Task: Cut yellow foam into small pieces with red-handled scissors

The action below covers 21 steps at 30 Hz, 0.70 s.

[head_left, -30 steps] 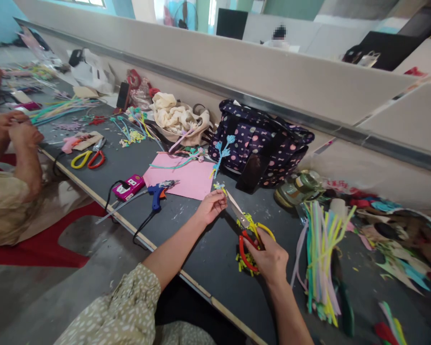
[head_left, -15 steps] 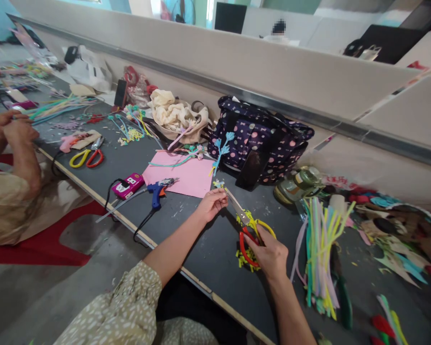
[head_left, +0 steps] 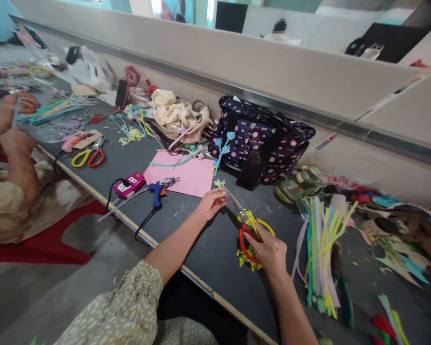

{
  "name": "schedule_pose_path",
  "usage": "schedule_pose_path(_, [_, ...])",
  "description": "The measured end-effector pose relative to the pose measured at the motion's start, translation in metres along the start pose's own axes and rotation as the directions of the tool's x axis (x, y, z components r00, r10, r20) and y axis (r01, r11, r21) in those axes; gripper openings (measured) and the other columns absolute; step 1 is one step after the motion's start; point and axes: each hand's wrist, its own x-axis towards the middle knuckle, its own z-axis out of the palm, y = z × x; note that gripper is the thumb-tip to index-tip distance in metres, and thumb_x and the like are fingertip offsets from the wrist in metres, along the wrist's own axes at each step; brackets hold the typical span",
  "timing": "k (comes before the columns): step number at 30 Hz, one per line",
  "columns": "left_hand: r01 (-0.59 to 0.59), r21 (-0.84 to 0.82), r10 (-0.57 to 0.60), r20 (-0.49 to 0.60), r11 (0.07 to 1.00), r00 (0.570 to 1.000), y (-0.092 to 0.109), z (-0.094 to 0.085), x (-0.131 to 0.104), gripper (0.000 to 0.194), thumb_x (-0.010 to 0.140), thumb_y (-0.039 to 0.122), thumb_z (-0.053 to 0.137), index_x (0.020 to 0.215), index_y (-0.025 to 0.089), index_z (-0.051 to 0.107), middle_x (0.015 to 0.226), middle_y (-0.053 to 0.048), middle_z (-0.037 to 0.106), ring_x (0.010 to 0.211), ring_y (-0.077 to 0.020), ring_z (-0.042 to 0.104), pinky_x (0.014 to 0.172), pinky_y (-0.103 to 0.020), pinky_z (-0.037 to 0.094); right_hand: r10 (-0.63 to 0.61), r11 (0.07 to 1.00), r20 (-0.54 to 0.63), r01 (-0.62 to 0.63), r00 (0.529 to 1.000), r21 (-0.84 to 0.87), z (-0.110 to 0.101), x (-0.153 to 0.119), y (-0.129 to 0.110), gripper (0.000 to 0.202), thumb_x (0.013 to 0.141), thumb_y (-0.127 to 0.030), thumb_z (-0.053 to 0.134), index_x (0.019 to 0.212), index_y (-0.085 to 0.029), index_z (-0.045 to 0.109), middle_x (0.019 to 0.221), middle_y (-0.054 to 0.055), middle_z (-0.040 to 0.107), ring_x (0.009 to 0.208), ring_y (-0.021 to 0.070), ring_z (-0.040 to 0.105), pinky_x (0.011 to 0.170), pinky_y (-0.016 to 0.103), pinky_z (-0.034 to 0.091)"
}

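My left hand (head_left: 213, 203) is closed in a pinch near the pink paper, holding a small pale blue and yellow craft flower (head_left: 219, 184) that pokes up past the fingertips. My right hand (head_left: 272, 252) grips a pair of scissors (head_left: 243, 216) by the red and yellow handles. The blades point at the left fingertips; whether they touch the flower I cannot tell. Under the scissors lies a pile of short yellow clippings (head_left: 249, 261). Just beyond my left hand is a light blue fuzzy flower stem (head_left: 221, 152) beside the pink paper (head_left: 197, 175).
A blue glue gun (head_left: 158, 191) and a pink power socket (head_left: 129, 186) lie to the left. Behind stands a dark patterned bag (head_left: 269, 134). Right are a green jar (head_left: 300, 184) and a bundle of pastel fuzzy stems (head_left: 321, 254). A co-worker's hands (head_left: 17, 120) work at far left.
The scissors' handles have drawn slightly closer together, while my left hand stays almost in place. At far left, the co-worker's hands have moved apart and a pale blue strip now shows between them.
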Motion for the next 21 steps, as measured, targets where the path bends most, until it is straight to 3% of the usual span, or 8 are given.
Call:
schedule_pose_path(7, [0.022, -0.002, -0.022, -0.086, 1.000, 0.996, 0.000, -0.002, 0.002, 0.027, 0.058, 0.012, 0.076, 0.079, 0.011, 0.060, 0.067, -0.003, 0.063, 0.051, -0.0060, 0.053, 0.054, -0.020, 0.046, 0.141, 0.982, 0.003, -0.139, 0.990, -0.129, -0.003, 0.005, -0.006, 0.054, 0.077, -0.065, 0.048, 0.104, -0.022, 0.066, 0.072, 0.002, 0.070, 0.059, 0.0168, 0.064, 0.053, 0.025, 0.041])
schedule_pose_path(12, [0.010, 0.008, -0.010, -0.060, 1.000, 0.998, 0.000, -0.002, 0.003, 0.026, 0.059, 0.011, 0.077, 0.079, 0.011, 0.060, 0.069, -0.003, 0.065, 0.052, -0.0057, 0.054, 0.055, -0.019, 0.047, 0.147, 0.975, 0.081, -0.130, 0.986, -0.180, -0.006, 0.006, -0.010, 0.058, 0.073, -0.066, 0.051, 0.108, -0.021, 0.060, 0.066, 0.000, 0.066, 0.062, 0.0183, 0.064, 0.050, 0.025, 0.037])
schedule_pose_path(21, [0.025, -0.016, -0.025, 0.002, 1.000, 1.000, 0.000, -0.002, 0.002, 0.024, 0.061, 0.013, 0.076, 0.077, 0.012, 0.059, 0.066, -0.002, 0.062, 0.053, -0.0064, 0.054, 0.057, -0.020, 0.047, 0.165, 0.980, 0.028, -0.161, 0.986, -0.119, 0.000, 0.000, -0.004, 0.055, 0.075, -0.065, 0.051, 0.107, -0.022, 0.063, 0.066, 0.000, 0.067, 0.061, 0.0184, 0.065, 0.055, 0.026, 0.041])
